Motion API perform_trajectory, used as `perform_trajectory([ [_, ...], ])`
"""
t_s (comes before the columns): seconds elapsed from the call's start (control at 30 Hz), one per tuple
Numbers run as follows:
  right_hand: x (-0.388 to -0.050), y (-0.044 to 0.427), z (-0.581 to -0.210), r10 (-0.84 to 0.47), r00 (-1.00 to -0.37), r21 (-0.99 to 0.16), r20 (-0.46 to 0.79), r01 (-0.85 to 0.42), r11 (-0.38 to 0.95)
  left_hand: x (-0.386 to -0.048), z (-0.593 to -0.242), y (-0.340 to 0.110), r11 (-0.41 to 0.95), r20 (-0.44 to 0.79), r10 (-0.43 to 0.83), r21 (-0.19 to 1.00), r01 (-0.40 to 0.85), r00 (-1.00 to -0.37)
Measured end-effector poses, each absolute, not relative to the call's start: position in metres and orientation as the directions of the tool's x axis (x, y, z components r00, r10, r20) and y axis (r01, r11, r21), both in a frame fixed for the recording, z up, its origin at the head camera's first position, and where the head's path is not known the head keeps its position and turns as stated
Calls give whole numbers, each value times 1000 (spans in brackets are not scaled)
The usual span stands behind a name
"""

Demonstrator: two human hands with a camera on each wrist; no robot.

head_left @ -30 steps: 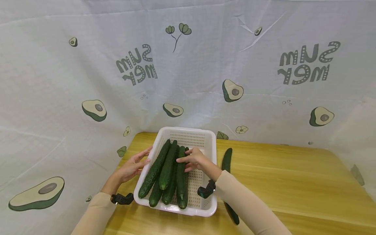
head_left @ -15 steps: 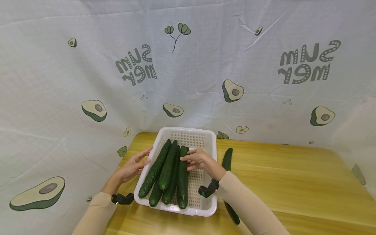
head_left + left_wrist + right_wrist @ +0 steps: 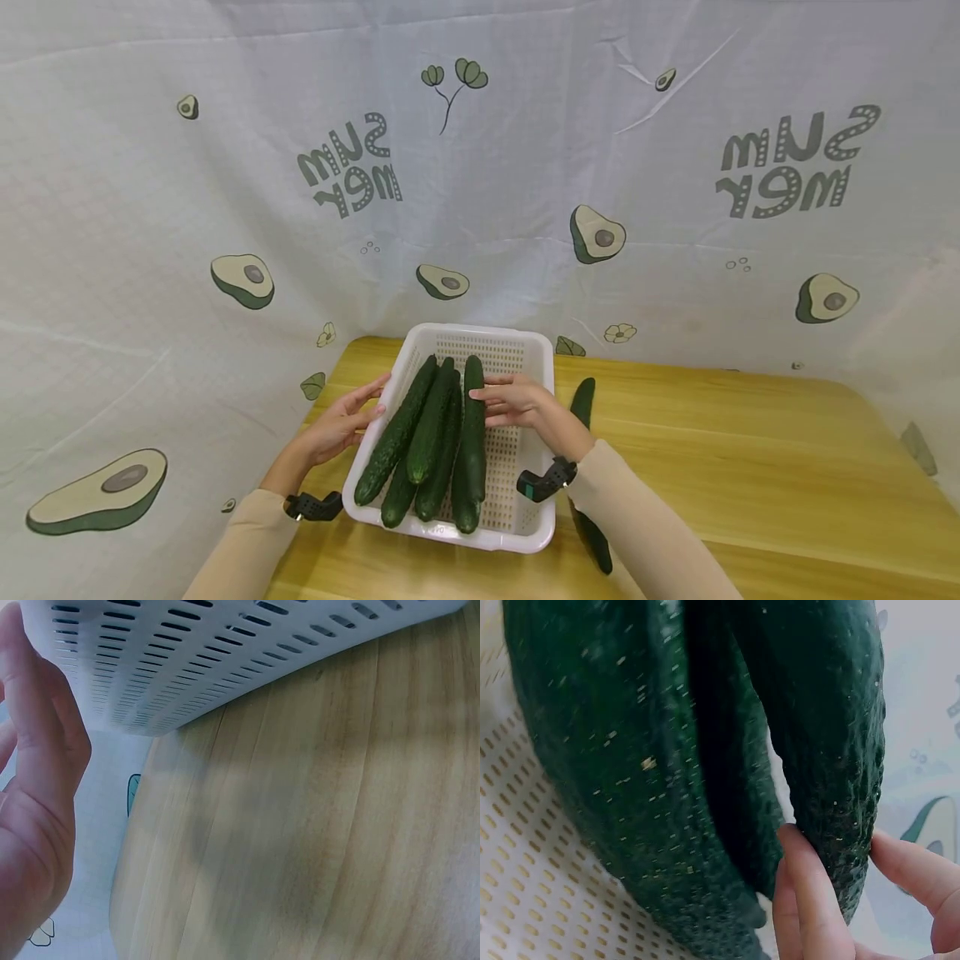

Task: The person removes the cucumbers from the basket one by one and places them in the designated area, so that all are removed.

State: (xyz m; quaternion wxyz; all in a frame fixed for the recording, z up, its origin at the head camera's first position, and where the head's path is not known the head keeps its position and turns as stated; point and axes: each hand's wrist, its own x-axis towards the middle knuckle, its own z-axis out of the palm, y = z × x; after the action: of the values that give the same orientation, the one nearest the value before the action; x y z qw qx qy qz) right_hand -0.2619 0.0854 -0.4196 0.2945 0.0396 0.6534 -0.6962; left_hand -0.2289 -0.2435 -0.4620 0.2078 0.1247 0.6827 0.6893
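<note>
My right hand (image 3: 517,402) pinches a dark green cucumber (image 3: 473,442) between thumb and fingers, close to its far end. In the right wrist view this cucumber (image 3: 825,712) stands apart from the ones beside it at that end. Its near end lies over another cucumber (image 3: 466,518). Several more cucumbers (image 3: 429,429) lie lengthwise in the left half of a white perforated plastic basket (image 3: 542,383). At the basket's left side my left hand (image 3: 336,427) holds the rim; the left wrist view shows its curled fingers (image 3: 37,712) against the slotted wall.
One loose cucumber (image 3: 600,546) lies on the wooden table (image 3: 750,467) right of the basket, partly hidden by the right forearm. A white curtain (image 3: 525,167) with avocado prints hangs behind and to the left of the table.
My right hand has shifted right and drawn the pinched cucumber away from the pile, its far end moving up and rightward. The left hand has stayed on the basket rim.
</note>
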Motion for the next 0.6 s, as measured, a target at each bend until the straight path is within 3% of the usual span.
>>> perform_trajectory([
  [0.6,-259,110,-401,-525,-788,-889,-321,442,-119,-230,-463,-246,18,-126,453,991,-133,-883],
])
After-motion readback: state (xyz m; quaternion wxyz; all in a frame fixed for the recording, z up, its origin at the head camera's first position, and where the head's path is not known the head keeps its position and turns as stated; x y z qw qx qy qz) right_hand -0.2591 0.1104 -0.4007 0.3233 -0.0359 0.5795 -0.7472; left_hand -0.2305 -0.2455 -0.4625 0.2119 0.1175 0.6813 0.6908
